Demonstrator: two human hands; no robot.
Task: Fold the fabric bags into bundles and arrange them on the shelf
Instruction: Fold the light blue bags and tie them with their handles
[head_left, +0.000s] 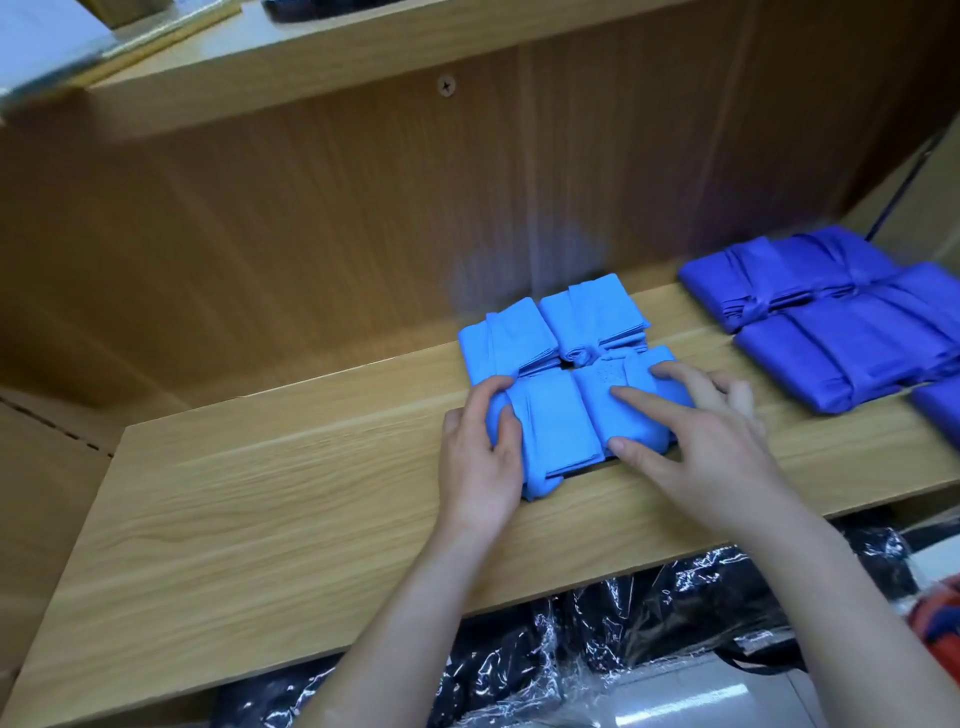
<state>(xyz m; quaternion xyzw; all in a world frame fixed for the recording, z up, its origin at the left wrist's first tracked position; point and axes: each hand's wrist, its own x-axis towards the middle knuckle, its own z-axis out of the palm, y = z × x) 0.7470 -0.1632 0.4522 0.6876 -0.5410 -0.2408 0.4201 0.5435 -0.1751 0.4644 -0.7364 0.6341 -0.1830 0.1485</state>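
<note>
Two light blue folded fabric bundles lie on the wooden shelf (260, 493), one behind the other. The near bundle (561, 421) is under both my hands. My left hand (480, 452) grips its left end, thumb and fingers curled round the fabric. My right hand (691, 431) rests on its right half with straight fingers spread flat, thumb at the front edge. The far bundle (561, 327), tied with a knot in its middle, touches the near one. Dark blue bundles (831, 317) lie side by side at the shelf's right.
The shelf's wooden back panel (363, 234) rises right behind the bundles, with another shelf board above. Dark items wrapped in shiny plastic (623, 639) sit below the shelf. The shelf's left half shows bare wood.
</note>
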